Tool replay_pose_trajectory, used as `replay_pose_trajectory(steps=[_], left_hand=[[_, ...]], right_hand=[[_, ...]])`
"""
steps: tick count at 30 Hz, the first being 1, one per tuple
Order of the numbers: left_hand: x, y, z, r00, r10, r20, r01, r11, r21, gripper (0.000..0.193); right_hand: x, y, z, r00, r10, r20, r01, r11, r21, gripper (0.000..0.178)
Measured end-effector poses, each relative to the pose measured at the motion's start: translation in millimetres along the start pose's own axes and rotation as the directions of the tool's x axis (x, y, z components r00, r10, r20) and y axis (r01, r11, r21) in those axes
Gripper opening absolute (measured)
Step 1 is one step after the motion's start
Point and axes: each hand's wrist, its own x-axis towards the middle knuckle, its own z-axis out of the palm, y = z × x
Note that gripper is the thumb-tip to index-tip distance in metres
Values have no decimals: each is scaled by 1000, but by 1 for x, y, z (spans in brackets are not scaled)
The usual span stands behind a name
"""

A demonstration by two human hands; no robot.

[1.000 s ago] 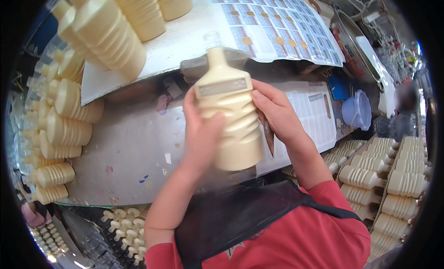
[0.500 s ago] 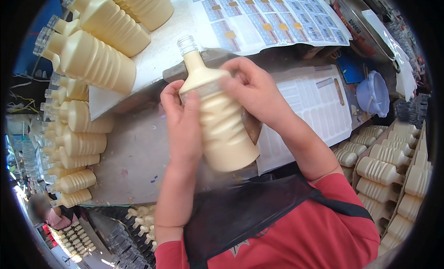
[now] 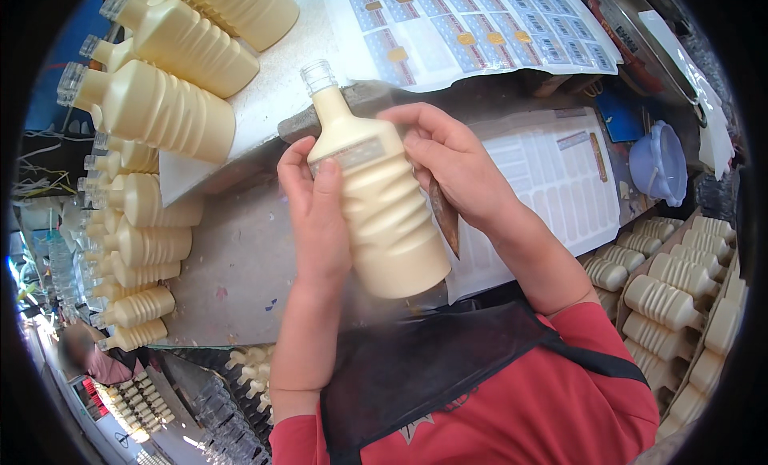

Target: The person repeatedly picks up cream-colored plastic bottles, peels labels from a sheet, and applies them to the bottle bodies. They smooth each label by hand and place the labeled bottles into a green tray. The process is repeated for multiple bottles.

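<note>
A cream bottle [image 3: 392, 225] with ridged sides and a clear neck leans in front of me, neck pointing away. My left hand [image 3: 310, 201] grips its left side, thumb on the front. A greyish, translucent label strip [image 3: 356, 155] lies across the bottle's shoulder, beside that thumb. My right hand [image 3: 456, 165] is at the right side of the shoulder, thumb and forefinger bent close to the edge. Tucked under its palm is a brown, pointed, blade-like tool [image 3: 445, 217], tip toward me. The right hand's lower fingers are hidden.
Blue-and-white label sheets [image 3: 448, 33] lie on the raised white board; a mostly bare label backing sheet [image 3: 552, 177] is on the table at right. Cream bottles [image 3: 152, 113] line the left. A lilac bucket [image 3: 658, 163] and boxed bottles [image 3: 664, 301] are at right. Another person [image 3: 112, 365] sits far left.
My right hand has drawn off the label strip to the bottle's right edge, so the strip now shows more fully. My left hand keeps its grip on the bottle.
</note>
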Motion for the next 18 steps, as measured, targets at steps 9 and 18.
replay_pose_trajectory(steps=[9, 18], left_hand=[[0, 2, -2, 999, -29, -17, 28, 998, -61, 41], [-3, 2, -6, 997, -82, 4, 81, 989, -123, 66]], right_hand=[[5, -8, -6, 998, -52, 29, 55, 989, -140, 31], [-1, -12, -8, 1000, -21, 18, 23, 986, -164, 38]])
